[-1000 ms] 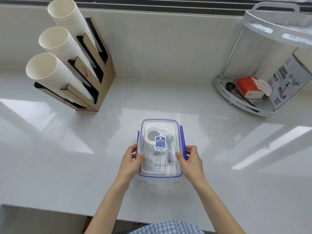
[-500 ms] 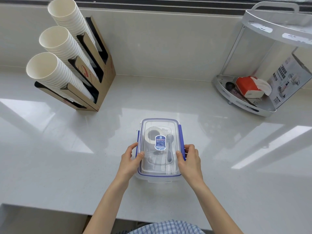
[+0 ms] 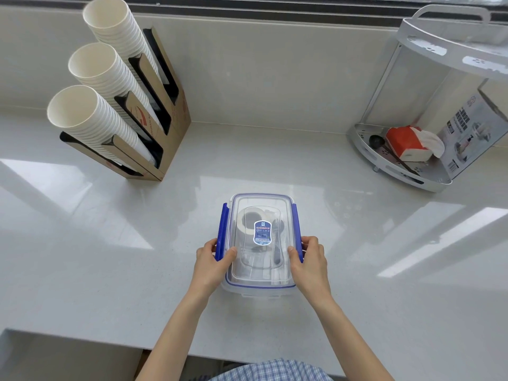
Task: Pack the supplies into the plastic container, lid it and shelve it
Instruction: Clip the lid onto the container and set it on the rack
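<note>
L hand (image 3: pixel 211 261) & R hand (image 3: pixel 309 259) grip the lidded plastic container (image 3: pixel 259 243) by its 2 blue side clips on counter (image 3: pixel 110 257).

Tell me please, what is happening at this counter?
A person holds a clear plastic container with a transparent blue-rimmed lid on the white counter. The left hand and the right hand press at the blue side latches. A roll of tape shows inside. The grey corner shelf waits at the right.
</note>
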Action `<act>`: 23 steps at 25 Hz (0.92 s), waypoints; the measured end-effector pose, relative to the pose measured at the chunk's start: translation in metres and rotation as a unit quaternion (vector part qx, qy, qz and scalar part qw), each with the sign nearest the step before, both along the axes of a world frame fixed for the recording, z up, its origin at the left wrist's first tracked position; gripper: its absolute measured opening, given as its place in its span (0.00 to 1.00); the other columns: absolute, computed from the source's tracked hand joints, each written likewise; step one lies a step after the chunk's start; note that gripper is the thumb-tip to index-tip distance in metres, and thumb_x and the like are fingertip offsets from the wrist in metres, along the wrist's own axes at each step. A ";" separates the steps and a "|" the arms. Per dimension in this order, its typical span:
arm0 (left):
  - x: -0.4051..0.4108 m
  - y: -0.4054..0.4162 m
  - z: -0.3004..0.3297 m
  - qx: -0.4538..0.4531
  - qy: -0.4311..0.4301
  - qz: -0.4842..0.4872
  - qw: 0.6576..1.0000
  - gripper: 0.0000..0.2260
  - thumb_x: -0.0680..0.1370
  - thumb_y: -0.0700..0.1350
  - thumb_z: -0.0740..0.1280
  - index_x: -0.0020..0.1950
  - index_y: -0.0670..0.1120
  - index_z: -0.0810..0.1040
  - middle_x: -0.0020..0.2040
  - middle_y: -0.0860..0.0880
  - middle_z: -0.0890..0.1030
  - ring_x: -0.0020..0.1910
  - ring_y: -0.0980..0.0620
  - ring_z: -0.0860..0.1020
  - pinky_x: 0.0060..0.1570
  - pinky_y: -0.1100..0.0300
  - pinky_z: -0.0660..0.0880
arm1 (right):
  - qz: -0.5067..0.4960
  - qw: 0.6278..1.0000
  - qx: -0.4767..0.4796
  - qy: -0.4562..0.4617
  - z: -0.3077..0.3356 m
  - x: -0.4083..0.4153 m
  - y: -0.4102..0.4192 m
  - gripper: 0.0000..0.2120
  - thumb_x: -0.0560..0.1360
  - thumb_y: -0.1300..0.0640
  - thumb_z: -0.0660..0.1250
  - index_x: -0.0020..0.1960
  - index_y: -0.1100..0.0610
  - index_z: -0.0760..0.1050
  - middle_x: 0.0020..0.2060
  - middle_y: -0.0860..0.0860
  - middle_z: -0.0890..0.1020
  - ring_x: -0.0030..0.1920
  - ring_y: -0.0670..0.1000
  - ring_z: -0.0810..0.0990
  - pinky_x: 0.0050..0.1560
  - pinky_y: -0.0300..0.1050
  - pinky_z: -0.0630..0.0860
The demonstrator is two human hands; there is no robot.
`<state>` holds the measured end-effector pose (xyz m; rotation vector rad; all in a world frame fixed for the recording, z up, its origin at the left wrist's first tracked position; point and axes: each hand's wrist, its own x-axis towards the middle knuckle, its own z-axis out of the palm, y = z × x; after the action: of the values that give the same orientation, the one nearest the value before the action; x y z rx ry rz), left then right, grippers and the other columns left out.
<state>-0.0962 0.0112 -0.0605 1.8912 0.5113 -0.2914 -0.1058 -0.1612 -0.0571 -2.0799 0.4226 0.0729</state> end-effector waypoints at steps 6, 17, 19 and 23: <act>-0.003 -0.002 0.001 -0.011 -0.013 -0.009 1.000 0.22 0.77 0.46 0.63 0.70 0.44 0.64 0.66 0.43 0.71 0.61 0.45 0.73 0.57 0.52 0.73 | 0.000 1.000 0.002 -0.002 0.001 -0.002 -0.001 0.13 0.78 0.57 0.59 0.60 0.61 0.65 0.58 0.57 0.70 0.47 0.50 0.70 0.48 0.41 0.69; -0.010 -0.017 -0.002 0.095 -0.099 -0.034 0.990 0.15 0.79 0.43 0.56 0.66 0.44 0.69 0.57 0.40 0.77 0.56 0.42 0.74 0.51 0.59 0.67 | 0.000 1.000 0.000 0.004 0.001 -0.001 0.000 0.13 0.78 0.57 0.59 0.60 0.61 0.65 0.59 0.57 0.70 0.46 0.50 0.70 0.49 0.43 0.71; -0.010 -0.017 -0.001 0.082 -0.096 -0.024 0.992 0.16 0.79 0.43 0.57 0.67 0.45 0.69 0.57 0.41 0.77 0.54 0.44 0.74 0.51 0.59 0.68 | 0.000 1.000 0.000 0.006 0.001 -0.001 0.000 0.14 0.78 0.57 0.59 0.61 0.61 0.65 0.59 0.58 0.70 0.46 0.50 0.70 0.49 0.43 0.71; -0.008 -0.009 0.005 -0.009 -0.043 -0.007 0.999 0.19 0.78 0.45 0.60 0.68 0.46 0.66 0.62 0.44 0.75 0.52 0.49 0.72 0.50 0.58 0.72 | -0.005 1.000 0.015 0.009 0.000 -0.003 0.000 0.15 0.78 0.56 0.60 0.62 0.60 0.64 0.61 0.57 0.70 0.49 0.50 0.71 0.50 0.44 0.73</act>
<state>-0.1037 0.0026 -0.0560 1.8807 0.4366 -0.2216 -0.1088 -0.1609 -0.0569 -2.0490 0.4402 0.0930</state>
